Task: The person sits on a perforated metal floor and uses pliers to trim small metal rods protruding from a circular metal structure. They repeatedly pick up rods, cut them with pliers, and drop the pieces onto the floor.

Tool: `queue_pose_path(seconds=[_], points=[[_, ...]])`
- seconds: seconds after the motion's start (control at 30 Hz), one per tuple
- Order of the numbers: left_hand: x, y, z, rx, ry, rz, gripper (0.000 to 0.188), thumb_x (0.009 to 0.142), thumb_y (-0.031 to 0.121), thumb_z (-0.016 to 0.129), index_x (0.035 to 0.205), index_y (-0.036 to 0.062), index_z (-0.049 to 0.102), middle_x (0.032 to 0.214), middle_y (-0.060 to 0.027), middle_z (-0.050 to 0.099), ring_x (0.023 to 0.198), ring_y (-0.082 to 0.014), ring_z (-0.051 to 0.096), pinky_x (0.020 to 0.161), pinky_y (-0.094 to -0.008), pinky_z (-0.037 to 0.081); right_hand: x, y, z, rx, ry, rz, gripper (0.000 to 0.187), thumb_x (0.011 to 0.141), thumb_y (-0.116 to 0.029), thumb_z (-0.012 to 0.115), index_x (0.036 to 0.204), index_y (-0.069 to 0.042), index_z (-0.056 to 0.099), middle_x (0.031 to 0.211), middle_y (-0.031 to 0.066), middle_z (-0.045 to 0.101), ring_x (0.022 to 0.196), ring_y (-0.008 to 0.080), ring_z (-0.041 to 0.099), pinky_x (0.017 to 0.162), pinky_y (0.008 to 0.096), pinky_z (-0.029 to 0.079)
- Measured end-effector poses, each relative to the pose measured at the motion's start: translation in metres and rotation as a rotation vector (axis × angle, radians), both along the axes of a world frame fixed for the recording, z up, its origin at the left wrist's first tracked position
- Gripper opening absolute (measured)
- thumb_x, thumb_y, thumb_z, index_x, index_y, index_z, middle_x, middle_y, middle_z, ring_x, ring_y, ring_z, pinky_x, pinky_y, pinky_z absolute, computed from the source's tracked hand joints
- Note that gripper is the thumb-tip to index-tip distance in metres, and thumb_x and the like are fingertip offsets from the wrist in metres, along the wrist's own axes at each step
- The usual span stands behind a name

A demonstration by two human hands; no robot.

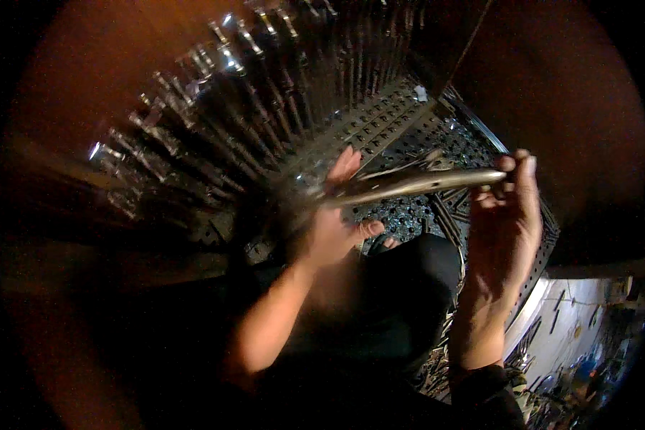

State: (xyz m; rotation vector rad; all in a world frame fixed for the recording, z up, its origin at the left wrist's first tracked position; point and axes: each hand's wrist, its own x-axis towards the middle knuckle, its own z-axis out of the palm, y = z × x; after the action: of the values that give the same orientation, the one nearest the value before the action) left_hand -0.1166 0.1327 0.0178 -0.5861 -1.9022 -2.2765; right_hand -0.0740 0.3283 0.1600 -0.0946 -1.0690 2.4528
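A long, slightly bowed metal bar (423, 183) with a small hole in its side lies across the space before me. My right hand (505, 215) is closed on its right end, pinching the tip between thumb and fingers. The bar's left end is smeared by motion and passes over my left hand (330, 233). That hand has its fingers stretched out beyond the bar and its thumb held apart below it. Whether its palm touches the bar is hard to see.
Rows of upright metal rods with shiny tips (229, 61) fill the left and far side. Beneath is a dark perforated metal surface (401, 222) bearing loose thin metal pieces. My dark-clothed knee (430, 265) is close below the hands. Scattered items lie on a pale floor (577, 308) at lower right.
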Motion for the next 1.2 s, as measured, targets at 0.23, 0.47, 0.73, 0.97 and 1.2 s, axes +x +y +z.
queue_pose_path(seconds=[0.23, 0.47, 0.73, 0.97, 1.2], points=[[0.036, -0.045, 0.021, 0.369, -0.117, 0.019, 0.062, 0.107, 0.041, 0.047, 0.146, -0.0069, 0.041, 0.14, -0.0261, 0.055, 0.131, -0.0335, 0.054, 0.113, -0.047, 0.041, -0.013, -0.074, -0.067, -0.437, -0.419, 0.498, 0.023, 0.106, -0.026, 0.053, 0.11, -0.005, 0.061, 0.099, 0.0066, 0.068, 0.077, 0.0124, 0.063, 0.08, 0.032, 0.059], [0.031, -0.082, 0.039, 0.57, -0.342, 0.159, 0.059, 0.107, 0.045, 0.042, 0.146, 0.0006, 0.044, 0.138, -0.0164, 0.059, 0.131, -0.0329, 0.055, 0.111, -0.0524, 0.044, 0.0, -0.068, -0.123, 0.207, -0.501, 0.389, 0.045, 0.107, -0.031, 0.05, 0.137, 0.002, 0.053, 0.128, 0.0166, 0.063, 0.111, 0.0254, 0.064, 0.103, 0.0375, 0.048], [0.032, -0.089, 0.043, 0.571, -0.419, 0.109, 0.06, 0.107, 0.045, 0.044, 0.148, 0.0008, 0.042, 0.142, -0.0177, 0.057, 0.134, -0.0328, 0.053, 0.112, -0.0499, 0.044, 0.007, -0.074, -0.111, 1.349, 0.085, -0.013, 0.045, 0.082, -0.001, 0.077, 0.124, 0.001, 0.063, 0.119, 0.0188, 0.068, 0.108, 0.0302, 0.067, 0.094, 0.0371, 0.052], [0.033, -0.095, 0.039, 0.639, -0.456, 0.013, 0.06, 0.106, 0.044, 0.046, 0.148, 0.0005, 0.043, 0.14, -0.0179, 0.059, 0.13, -0.0331, 0.056, 0.111, -0.0494, 0.045, 0.014, -0.072, -0.114, 1.217, -0.059, 0.165, 0.017, 0.094, -0.015, 0.072, 0.097, 0.001, 0.073, 0.079, 0.0107, 0.072, 0.07, 0.0187, 0.067, 0.071, 0.0284, 0.052], [0.034, -0.097, 0.038, 0.537, -0.46, 0.003, 0.06, 0.107, 0.046, 0.043, 0.146, -0.0002, 0.044, 0.136, -0.0186, 0.06, 0.13, -0.0353, 0.056, 0.113, -0.0522, 0.041, 0.015, -0.059, -0.118, 0.001, -0.569, 0.976, 0.058, 0.106, -0.043, 0.045, 0.079, 0.002, 0.069, 0.066, 0.0117, 0.066, 0.057, 0.0198, 0.062, 0.059, 0.0295, 0.048]])
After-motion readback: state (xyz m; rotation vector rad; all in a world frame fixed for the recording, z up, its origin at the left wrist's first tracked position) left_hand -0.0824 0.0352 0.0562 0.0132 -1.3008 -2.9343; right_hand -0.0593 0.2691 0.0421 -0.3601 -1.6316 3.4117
